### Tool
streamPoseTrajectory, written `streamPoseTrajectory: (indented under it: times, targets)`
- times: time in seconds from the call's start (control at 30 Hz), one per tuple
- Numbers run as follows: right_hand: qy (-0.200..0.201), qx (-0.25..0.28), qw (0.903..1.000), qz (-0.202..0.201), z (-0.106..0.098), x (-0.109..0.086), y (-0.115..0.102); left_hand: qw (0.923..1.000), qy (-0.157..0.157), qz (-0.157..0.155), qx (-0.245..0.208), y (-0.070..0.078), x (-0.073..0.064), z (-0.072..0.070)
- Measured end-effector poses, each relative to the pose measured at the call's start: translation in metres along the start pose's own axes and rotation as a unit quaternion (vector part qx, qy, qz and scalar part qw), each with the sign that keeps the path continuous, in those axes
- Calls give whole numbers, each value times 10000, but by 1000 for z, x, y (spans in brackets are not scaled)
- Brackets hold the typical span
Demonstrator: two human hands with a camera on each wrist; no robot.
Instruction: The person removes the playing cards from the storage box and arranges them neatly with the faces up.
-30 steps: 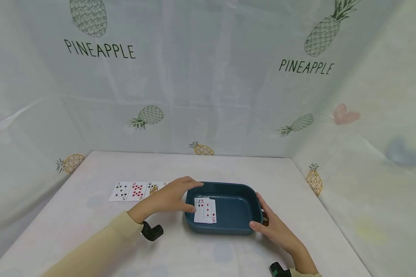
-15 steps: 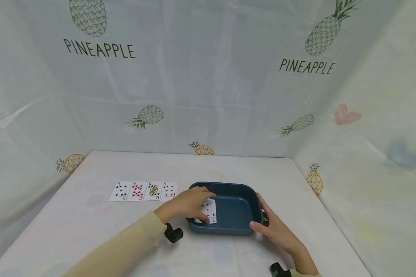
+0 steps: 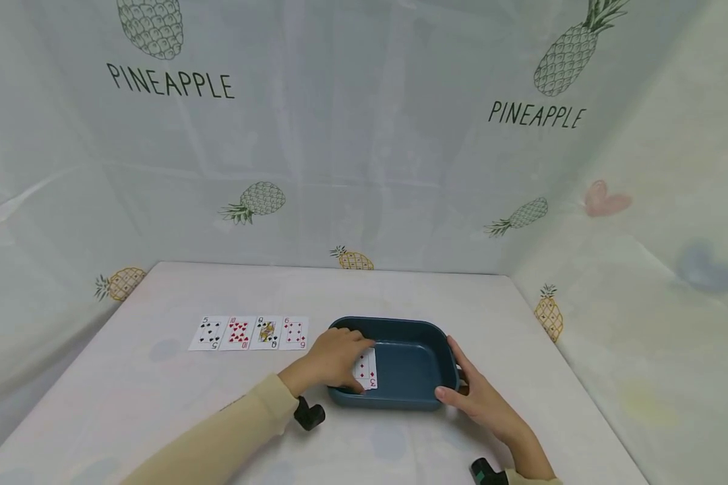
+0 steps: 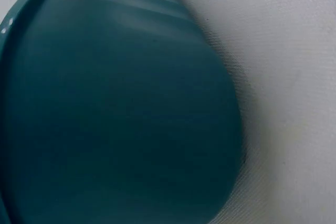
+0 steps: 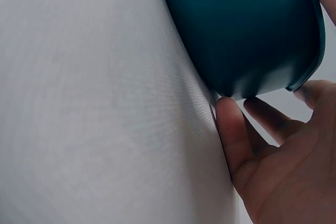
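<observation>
A dark blue rectangular dish (image 3: 409,364) with rounded corners sits on the table. Inside its left end lie playing cards (image 3: 367,370), a three of diamonds on top. My left hand (image 3: 334,360) reaches over the left rim and pinches these cards, thumb at their near edge and fingers at their far edge, covering their left part. In the left wrist view only the dish's outer wall (image 4: 121,98) and the tabletop show. My right hand (image 3: 485,397) grips the dish's right end, thumb at the near corner. The right wrist view has its fingers (image 5: 233,129) against the outer wall.
Left of the dish, a row of face-up cards lies side by side: a five (image 3: 209,334), a ten of a red suit (image 3: 238,334), a queen (image 3: 267,333) and a red six (image 3: 294,333). Pineapple-printed cloth (image 3: 364,135) hangs behind the white-covered table (image 3: 412,444).
My left hand has moved right from the dish's left rim onto the cards inside, and its fingers have drawn in around them. The right hand stays on the dish.
</observation>
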State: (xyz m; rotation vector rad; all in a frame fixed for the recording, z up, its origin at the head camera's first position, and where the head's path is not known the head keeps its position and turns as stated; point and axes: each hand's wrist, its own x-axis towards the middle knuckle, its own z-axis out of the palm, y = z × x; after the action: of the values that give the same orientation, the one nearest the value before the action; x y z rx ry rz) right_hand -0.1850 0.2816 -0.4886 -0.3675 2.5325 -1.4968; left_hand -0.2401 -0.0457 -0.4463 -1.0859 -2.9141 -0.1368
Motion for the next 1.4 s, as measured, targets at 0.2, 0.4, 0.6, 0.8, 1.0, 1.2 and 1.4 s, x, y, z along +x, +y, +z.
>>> streamPoseTrajectory:
  times: [0.2, 0.4, 0.6, 0.8, 1.0, 1.2, 1.4]
  targets:
    - [-17, 35, 10000, -1, 0, 0, 1, 9997, 68, -25, 236, 2, 0, 2]
    - [-31, 57, 10000, 7, 1, 0, 1, 9997, 47, -126, 210, 3, 0, 1]
    - [-33, 36, 10000, 11, 1, 0, 1, 9993, -28, -204, 311, 4, 1, 0]
    - [-53, 48, 10000, 1, 1, 0, 1, 9996, 158, -117, 225, 0, 1, 7]
    - [-77, 72, 9999, -10, 1, 0, -1, 9985, 511, -94, -150, -2, 1, 14]
    - [-66, 60, 10000, -4, 0, 0, -1, 9974, 621, -171, -320, 0, 2, 14]
    - [-25, 27, 10000, -15, 0, 0, 0, 9956, 710, -267, -555, 1, 1, 14]
